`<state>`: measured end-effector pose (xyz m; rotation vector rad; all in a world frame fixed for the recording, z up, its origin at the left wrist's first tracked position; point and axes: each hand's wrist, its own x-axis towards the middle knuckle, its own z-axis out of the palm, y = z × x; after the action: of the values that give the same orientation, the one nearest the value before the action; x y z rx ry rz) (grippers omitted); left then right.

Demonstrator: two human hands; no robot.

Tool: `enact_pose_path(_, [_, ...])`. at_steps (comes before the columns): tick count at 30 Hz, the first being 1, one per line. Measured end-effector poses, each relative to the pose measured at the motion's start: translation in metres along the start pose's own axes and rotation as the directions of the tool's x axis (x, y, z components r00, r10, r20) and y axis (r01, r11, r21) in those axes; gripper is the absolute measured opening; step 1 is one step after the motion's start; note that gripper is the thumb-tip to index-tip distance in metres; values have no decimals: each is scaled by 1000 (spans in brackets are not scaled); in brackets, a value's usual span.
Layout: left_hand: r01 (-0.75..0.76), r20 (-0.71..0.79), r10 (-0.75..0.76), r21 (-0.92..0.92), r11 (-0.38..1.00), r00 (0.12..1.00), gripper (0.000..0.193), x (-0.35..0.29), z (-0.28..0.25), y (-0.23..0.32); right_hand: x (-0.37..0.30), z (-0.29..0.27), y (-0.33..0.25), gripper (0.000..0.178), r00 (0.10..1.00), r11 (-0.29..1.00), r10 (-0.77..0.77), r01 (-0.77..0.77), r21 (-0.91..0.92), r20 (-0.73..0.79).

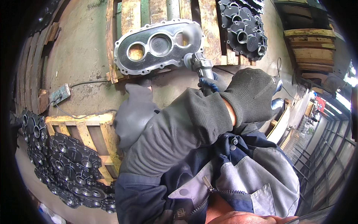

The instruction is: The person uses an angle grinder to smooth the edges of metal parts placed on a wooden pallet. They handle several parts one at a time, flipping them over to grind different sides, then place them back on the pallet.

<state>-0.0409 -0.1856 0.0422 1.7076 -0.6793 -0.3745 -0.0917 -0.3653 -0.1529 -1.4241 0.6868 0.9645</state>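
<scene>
A dark casting cover plate with a bright machined rim and three round openings lies on a wooden pallet ahead. A blurred patch covers part of its right opening. My right hand, in a grey glove with blue fingers, is closed round an angle grinder. The grinder's disc touches or hovers at the plate's near right rim; I cannot tell which. My left arm crosses over in front, hiding the right forearm. At the right, my left hand, gloved, has its blue thumb and fingertips apart, with nothing visible between them.
Dark castings are stacked on the pallet's right side. Several more castings lie at lower left beside another pallet. A power strip with cables rests on the floor. My grey-clad leg is near the work pallet.
</scene>
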Motion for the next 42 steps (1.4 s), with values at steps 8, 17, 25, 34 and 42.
enact_pose_path(8, [-16, -13, 16, -20, 1000, 1000, 39, -2, -1, 2, 12, 37, 25, 49, 988, 982, -153, 155, -105, 27])
enact_pose_path(17, [-19, -91, 16, -26, 999, 996, 41, -14, -19, 2, 28, 104, -7, 54, 974, 969, -101, 142, -202, 204])
enact_pose_path(25, [-5, -244, 9, 17, 1000, 970, 40, -15, -34, -9, 66, 206, -76, 54, 912, 856, -232, 357, -375, 339])
enact_pose_path(34, [-15, -281, 11, -14, 1000, 960, 39, -20, -37, -8, 80, 230, -89, 68, 912, 480, -177, 409, -776, 371])
enact_pose_path(42, [-24, -245, 22, -1, 1000, 969, 39, -35, -41, 2, 31, 175, -72, 78, 917, 283, -162, 398, -873, 365])
